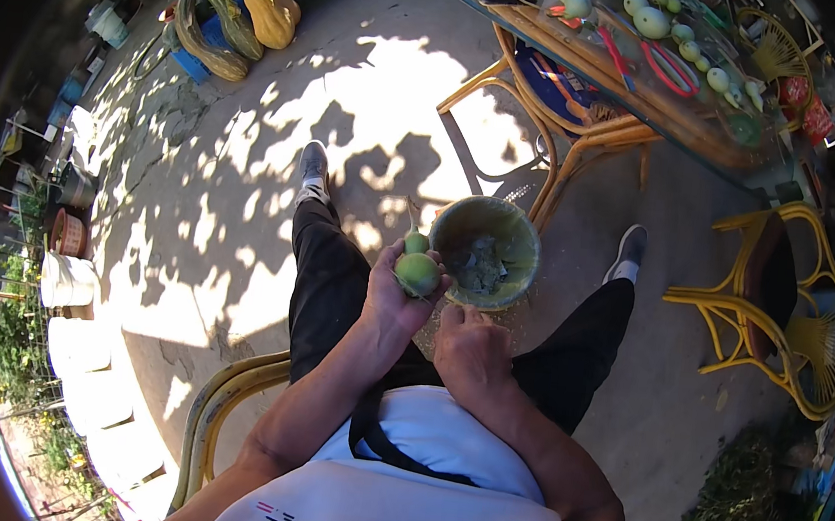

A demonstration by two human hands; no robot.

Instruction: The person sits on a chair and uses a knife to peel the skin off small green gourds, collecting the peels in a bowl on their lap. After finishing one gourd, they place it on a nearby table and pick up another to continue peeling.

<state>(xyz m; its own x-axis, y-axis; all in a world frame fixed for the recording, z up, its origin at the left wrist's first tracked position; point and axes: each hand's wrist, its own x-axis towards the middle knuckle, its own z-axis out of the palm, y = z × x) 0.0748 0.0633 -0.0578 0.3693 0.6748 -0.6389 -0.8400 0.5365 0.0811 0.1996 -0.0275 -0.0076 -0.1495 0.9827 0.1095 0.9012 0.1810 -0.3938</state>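
Note:
A small green bottle gourd [417, 273] with a dry stem rests in my left hand [390, 295], palm up, its fingers curled around the fruit. Just to the right, my right hand [473, 345] is curled, its knuckles up, close to the rim of a round bucket [536, 260]. Whether it holds something small is hidden. Greyish scraps lie at the bottom of the bucket, which stands on the ground between my legs.
A glass-topped rattan table [700, 148] at the upper right bears pale gourds [651, 22] and red-handled scissors [670, 68]. A yellow rattan chair [751, 315] stands at the right. Large squashes [269, 13] lie at the upper left, white containers [69, 280] at the left.

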